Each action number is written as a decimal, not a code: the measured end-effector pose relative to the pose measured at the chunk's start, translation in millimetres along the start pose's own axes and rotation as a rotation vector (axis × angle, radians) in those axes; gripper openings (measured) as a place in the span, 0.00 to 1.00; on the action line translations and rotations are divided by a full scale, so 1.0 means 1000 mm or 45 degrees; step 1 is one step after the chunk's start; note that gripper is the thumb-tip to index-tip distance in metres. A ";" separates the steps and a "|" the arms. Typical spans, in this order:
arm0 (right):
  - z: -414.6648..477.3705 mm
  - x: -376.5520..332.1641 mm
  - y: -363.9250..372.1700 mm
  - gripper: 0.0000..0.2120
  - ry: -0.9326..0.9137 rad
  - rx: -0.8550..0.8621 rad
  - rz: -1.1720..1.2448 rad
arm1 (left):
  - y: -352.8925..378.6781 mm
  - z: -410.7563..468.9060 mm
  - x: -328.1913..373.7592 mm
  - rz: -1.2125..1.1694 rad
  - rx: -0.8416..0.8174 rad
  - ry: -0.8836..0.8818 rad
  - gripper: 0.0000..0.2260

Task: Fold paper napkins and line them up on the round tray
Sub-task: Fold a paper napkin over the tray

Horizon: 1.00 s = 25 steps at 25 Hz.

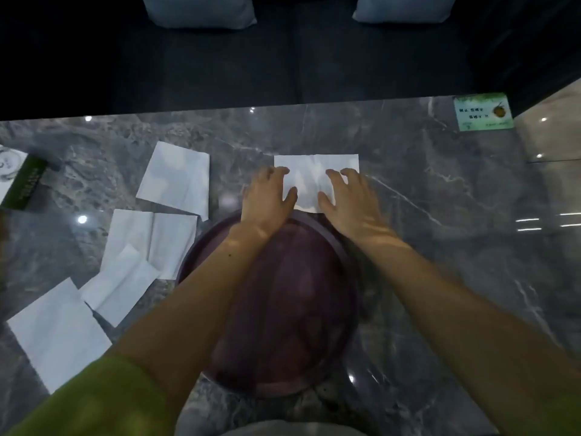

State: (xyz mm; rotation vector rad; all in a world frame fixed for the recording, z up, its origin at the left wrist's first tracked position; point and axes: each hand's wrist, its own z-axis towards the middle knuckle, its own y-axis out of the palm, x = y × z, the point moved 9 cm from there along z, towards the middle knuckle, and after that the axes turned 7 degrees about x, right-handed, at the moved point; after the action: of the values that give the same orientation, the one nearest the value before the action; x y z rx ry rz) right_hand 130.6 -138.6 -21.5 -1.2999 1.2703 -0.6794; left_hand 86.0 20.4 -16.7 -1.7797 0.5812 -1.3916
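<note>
A white paper napkin [314, 171] lies flat on the grey marble table [440, 199], just beyond the far rim of a round dark purple tray [345, 309]. My left hand [267, 199] presses on the napkin's left edge with spread fingers. My right hand [349, 199] presses on its right part the same way. Both forearms reach over the tray, whose inside looks bare. Several other white napkins [176, 179] lie loose on the table to the left of the tray.
A green and white card [482, 116] sits at the table's far right corner. A dark green packet [25, 184] lies at the left edge. Beyond the table is a dark sofa with two pale cushions [201, 11].
</note>
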 end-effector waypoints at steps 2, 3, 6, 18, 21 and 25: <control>0.012 0.002 0.002 0.24 -0.033 0.056 -0.063 | 0.009 0.012 0.004 0.113 -0.003 0.065 0.20; 0.016 0.004 0.005 0.24 -0.044 0.077 -0.092 | 0.015 0.016 0.004 0.153 -0.007 0.076 0.20; 0.026 0.007 0.012 0.24 -0.082 0.103 -0.144 | 0.031 0.025 -0.001 0.200 -0.053 0.016 0.21; 0.035 0.021 0.025 0.12 0.021 0.179 0.161 | 0.049 0.034 -0.020 -0.285 -0.065 -0.308 0.25; 0.035 0.030 0.026 0.10 0.216 0.146 0.593 | 0.048 0.033 -0.025 -0.474 -0.082 -0.497 0.28; 0.025 0.025 0.009 0.10 0.258 0.095 0.926 | 0.038 0.016 -0.018 -0.830 -0.168 -0.578 0.32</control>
State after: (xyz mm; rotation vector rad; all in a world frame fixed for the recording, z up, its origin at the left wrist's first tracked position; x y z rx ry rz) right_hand 157.9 -151.9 -41.8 -0.6333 1.7273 -0.3295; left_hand 99.9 16.6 -59.2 -2.4241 -0.1777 -1.2895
